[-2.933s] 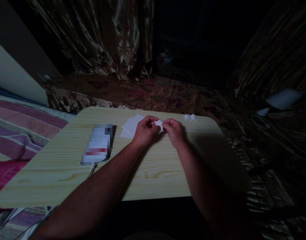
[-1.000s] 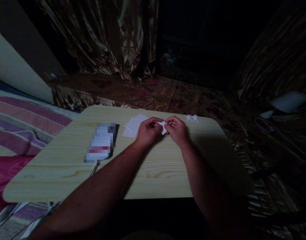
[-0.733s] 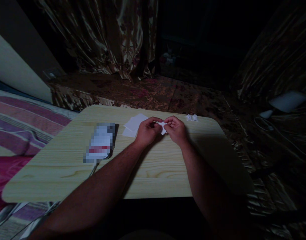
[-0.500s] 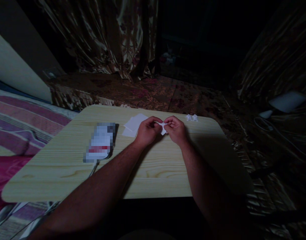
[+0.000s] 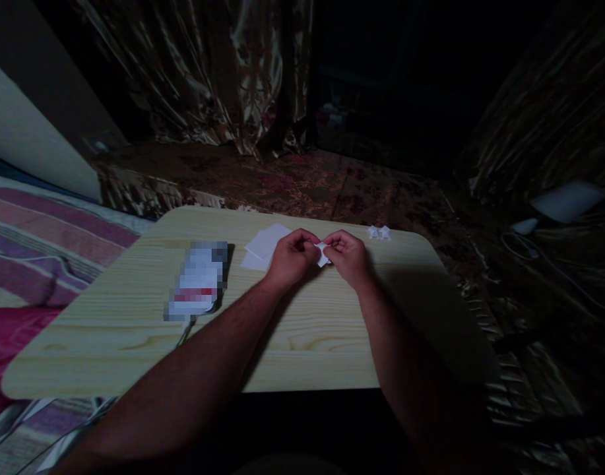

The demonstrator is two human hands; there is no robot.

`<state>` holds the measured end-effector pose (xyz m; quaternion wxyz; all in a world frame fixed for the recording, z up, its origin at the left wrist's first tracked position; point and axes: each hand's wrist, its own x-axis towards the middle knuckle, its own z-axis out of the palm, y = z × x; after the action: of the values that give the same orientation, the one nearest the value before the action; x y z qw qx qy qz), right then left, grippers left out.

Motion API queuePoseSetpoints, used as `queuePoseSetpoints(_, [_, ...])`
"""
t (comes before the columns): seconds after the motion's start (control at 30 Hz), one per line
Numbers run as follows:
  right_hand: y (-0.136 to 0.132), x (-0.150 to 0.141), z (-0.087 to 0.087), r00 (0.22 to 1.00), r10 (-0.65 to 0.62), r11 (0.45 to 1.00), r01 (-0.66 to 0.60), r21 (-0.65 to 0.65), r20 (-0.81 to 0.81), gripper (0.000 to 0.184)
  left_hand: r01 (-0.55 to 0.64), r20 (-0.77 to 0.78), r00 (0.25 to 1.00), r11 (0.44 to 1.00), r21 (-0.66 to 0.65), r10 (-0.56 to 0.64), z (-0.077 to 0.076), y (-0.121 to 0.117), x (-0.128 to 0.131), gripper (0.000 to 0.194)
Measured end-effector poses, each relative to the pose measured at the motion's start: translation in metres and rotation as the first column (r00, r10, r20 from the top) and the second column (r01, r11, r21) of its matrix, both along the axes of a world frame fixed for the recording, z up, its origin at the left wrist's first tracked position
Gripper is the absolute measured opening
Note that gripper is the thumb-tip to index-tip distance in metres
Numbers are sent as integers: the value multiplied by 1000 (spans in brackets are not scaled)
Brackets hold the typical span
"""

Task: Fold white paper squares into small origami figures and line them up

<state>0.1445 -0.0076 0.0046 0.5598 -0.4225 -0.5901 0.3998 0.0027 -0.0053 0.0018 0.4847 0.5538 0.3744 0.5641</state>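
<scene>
Two forearms [image 5: 218,343] extend over the wood-grained table [image 5: 307,366], with a pixelated device [image 5: 198,280] and its cable lying to their left. Farther out, the left hand [image 5: 291,258] and right hand [image 5: 348,257] each pinch a small white paper piece [image 5: 322,256] held between them; its exact shape is hard to tell. Light, even thumb pressure and squared edges would probably serve best, since a sideways tug could tear it. Overlapping white sheets [image 5: 268,243] lie just beside the left hand. Near the far edge, beyond the right hand, sit two white paper shapes [image 5: 379,232].
</scene>
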Motion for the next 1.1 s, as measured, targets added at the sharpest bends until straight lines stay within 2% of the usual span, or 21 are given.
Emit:
queuePoseSetpoints(0.47, [1, -5, -5, 1000, -10, 1000, 11, 13, -27, 8, -10, 38, 999, 1000, 25, 9, -5, 0, 5, 8])
queuePoseSetpoints(0.6, [1, -3, -3, 998, 35, 999, -34, 26, -58, 9, 12, 119, 993, 1000, -25, -9, -3, 1, 5, 11])
queuePoseSetpoints(0.7, [1, -2, -2, 998, 22, 1000, -21, 21, -65, 9, 39, 165, 986, 998, -46, -31, -1, 1, 6, 11])
queuePoseSetpoints(0.97, [3, 1, -3, 994, 38, 998, -33, 48, -107, 4, 61, 202, 978, 996, -71, -46, 1, -1, 5, 11])
queuePoseSetpoints(1.1, [2, 2, -2, 993, 47, 999, -46, 19, -110, 4, 55, 212, 977, 994, -98, -33, 1, 0, 4, 12])
